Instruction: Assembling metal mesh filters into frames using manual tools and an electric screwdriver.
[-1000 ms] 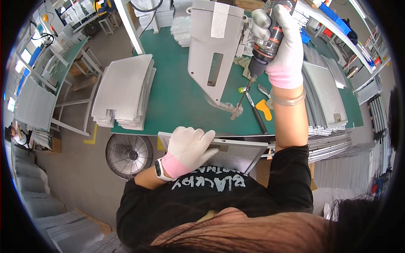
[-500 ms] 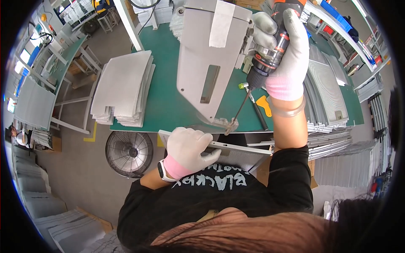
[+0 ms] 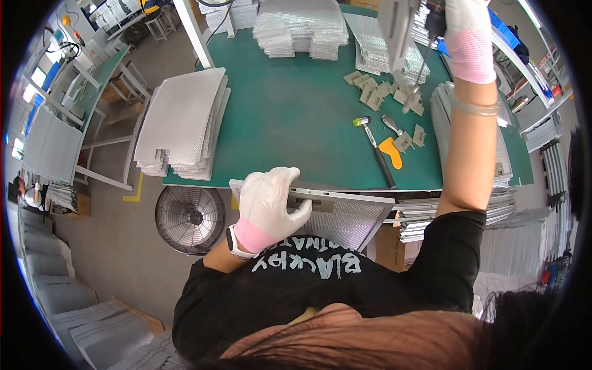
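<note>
My left hand (image 3: 265, 206), in a white glove with a pink cuff, grips the upper edge of a framed metal mesh panel (image 3: 345, 219), thumb on the near side. The panel stands tilted at the bench's front edge, against my shirt. Up at the right, my right hand (image 3: 470, 24), also gloved, is cut off by the top of the view, its fingers mostly hidden. It holds a power screwdriver (image 3: 436, 23), whose dark chuck and long thin bit show. Beside the bit hangs a light grey housing (image 3: 398, 37), blurred and partly out of view.
On the green bench (image 3: 277, 123) lie a mallet (image 3: 377, 151), a yellow scraper (image 3: 390, 152), a putty knife (image 3: 396, 127) and several small beige plates (image 3: 371, 92). Mesh sheet stacks stand left (image 3: 182, 120), behind (image 3: 300, 28) and right. A floor fan (image 3: 190, 219) stands below.
My right hand has moved up and right with the screwdriver and grey housing, uncovering the bench and small plates. The panel has tipped so more of its mesh faces me. My left hand stays on it.
</note>
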Demonstrator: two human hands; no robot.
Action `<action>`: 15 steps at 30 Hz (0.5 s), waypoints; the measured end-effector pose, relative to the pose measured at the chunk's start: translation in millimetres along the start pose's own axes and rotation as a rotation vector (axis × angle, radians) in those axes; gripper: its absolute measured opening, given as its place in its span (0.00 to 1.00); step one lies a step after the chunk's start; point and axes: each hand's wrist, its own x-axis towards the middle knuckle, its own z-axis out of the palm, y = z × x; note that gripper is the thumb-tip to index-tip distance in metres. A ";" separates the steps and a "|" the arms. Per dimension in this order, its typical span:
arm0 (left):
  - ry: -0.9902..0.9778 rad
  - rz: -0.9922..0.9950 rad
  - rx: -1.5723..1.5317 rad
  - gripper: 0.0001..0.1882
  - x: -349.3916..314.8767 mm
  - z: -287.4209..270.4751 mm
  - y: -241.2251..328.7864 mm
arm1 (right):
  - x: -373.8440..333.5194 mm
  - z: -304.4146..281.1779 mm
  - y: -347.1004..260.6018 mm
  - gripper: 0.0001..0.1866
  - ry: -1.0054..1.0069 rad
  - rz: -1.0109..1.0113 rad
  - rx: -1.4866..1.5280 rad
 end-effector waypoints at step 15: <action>-0.048 0.080 0.073 0.14 7.1 11.2 4.1 | -244.8 19.6 -57.2 0.38 -1.080 0.207 -0.635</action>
